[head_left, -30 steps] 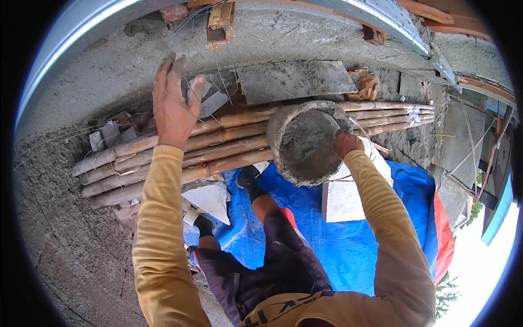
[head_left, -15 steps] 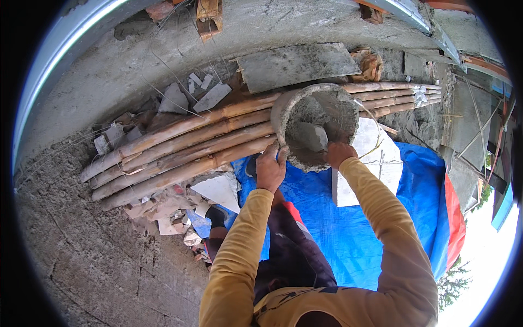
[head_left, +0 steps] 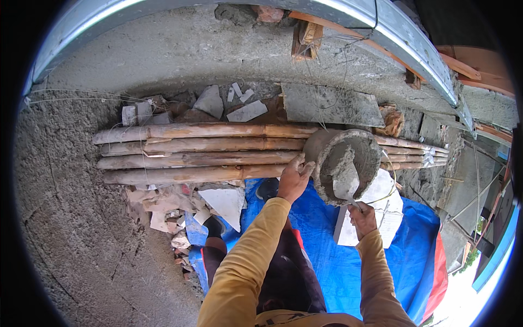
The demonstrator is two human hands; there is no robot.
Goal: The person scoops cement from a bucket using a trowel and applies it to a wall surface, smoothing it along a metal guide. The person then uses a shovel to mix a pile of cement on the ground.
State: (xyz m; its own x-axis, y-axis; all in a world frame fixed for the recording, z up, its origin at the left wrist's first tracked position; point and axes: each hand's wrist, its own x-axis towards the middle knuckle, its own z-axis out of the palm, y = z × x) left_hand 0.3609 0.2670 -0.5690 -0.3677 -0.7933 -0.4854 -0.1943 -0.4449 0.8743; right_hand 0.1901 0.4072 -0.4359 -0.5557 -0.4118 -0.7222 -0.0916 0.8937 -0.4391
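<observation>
A mortar-crusted bucket (head_left: 314, 148) lies tipped toward me on the bamboo poles (head_left: 218, 159), its mouth facing me. My left hand (head_left: 294, 179) is closed on the bucket's lower left side, thumb near the rim. In my right hand (head_left: 362, 219) is the handle of a trowel (head_left: 345, 184), gripped just outside the mouth. The trowel's blade reaches into the bucket, and wet grey mortar (head_left: 339, 157) lies at its tip and along the inner wall. A thin wire handle (head_left: 394, 182) hangs off the bucket's right side.
Beneath the bucket, a white block (head_left: 381, 215) rests on a blue tarp (head_left: 327, 261). Broken tile and rubble (head_left: 174, 210) lie at left below the poles. A grey slab (head_left: 332, 104) leans behind them. A metal beam (head_left: 403, 27) crosses overhead, with thin wires hanging near the wall.
My right hand has drawn back toward me, and the trowel blade has turned upward in the bucket, showing more of its face. My left hand keeps its hold. The whole view has shifted.
</observation>
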